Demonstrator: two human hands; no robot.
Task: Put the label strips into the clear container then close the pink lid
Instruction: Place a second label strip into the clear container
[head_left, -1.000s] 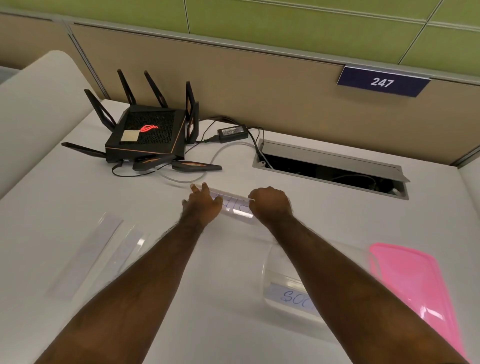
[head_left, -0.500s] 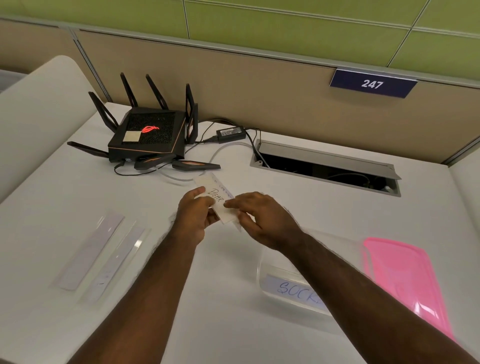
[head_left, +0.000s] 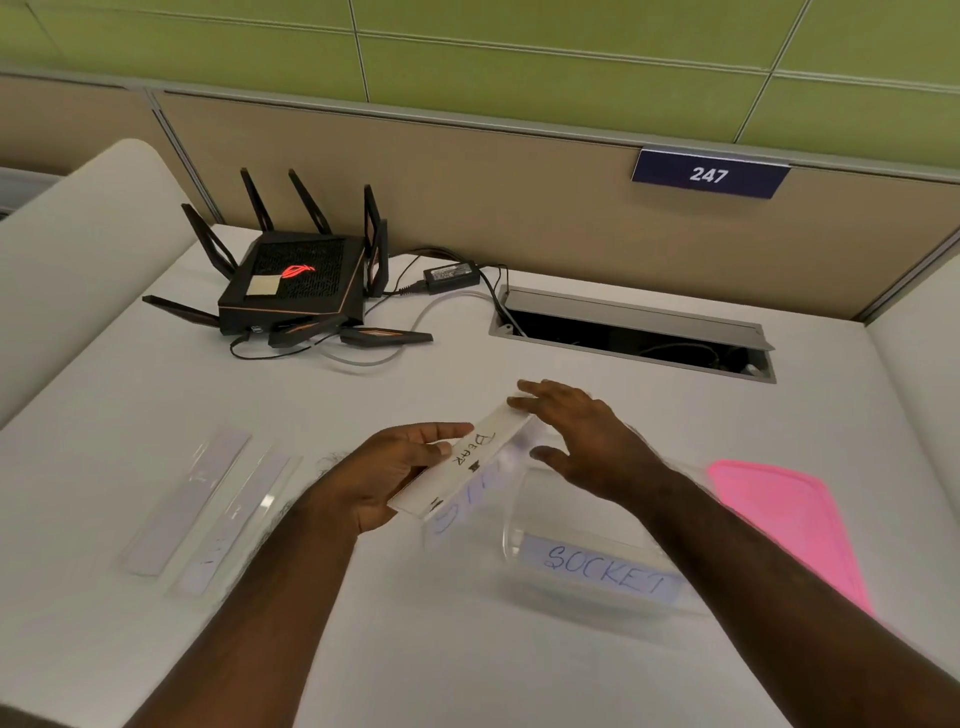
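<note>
Label strips (head_left: 460, 467) sit pinched in the left hand (head_left: 384, 475), tilted toward the container (head_left: 587, 561) at four o'clock; the right hand (head_left: 582, 436), open, steadies their far end.

Bright even light; soft shadows; wide-angle edge bending; slight blur

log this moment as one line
left hand: holds label strip | right hand: steadies far end | clear container: open | pink lid: off

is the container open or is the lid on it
Open. The pink lid lies flat on the desk to the right of the container, whose top is uncovered, with a SOCKET strip showing inside.
</note>
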